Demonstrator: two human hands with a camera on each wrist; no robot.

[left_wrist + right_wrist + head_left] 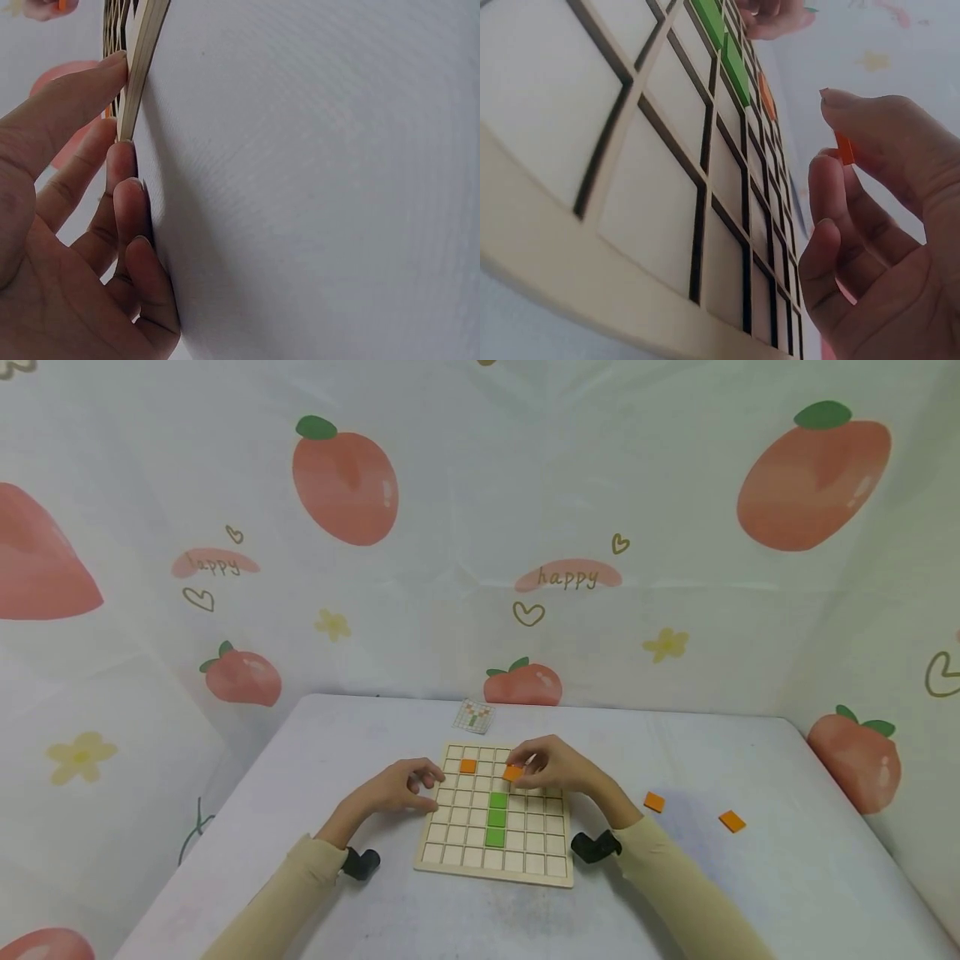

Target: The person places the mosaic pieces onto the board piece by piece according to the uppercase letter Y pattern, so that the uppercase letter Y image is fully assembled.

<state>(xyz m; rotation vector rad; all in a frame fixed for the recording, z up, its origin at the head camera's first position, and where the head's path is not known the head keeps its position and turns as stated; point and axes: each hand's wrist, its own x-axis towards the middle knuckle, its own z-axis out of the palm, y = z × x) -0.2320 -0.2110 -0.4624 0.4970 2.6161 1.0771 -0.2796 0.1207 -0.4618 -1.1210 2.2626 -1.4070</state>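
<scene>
A wooden grid board (527,880) lies on the table. One orange square tile (468,767) sits in a cell near its top left, and three green tiles (497,818) form a column near the middle. My right hand (553,763) is over the board's upper right part, pinching another orange tile (844,148) between thumb and fingers. In the right wrist view that tile is held above the board's surface, apart from it. At the board's left edge, my left hand (397,785) touches the wooden rim (135,97) with thumb and fingertips, its fingers loosely bent.
Two loose orange tiles, a nearer-to-board one (654,802) and one farther right (732,821), lie on the white table (637,902). Behind the board is a small card (474,716) with a coloured grid pattern. A fruit-printed curtain (450,568) hangs behind the table.
</scene>
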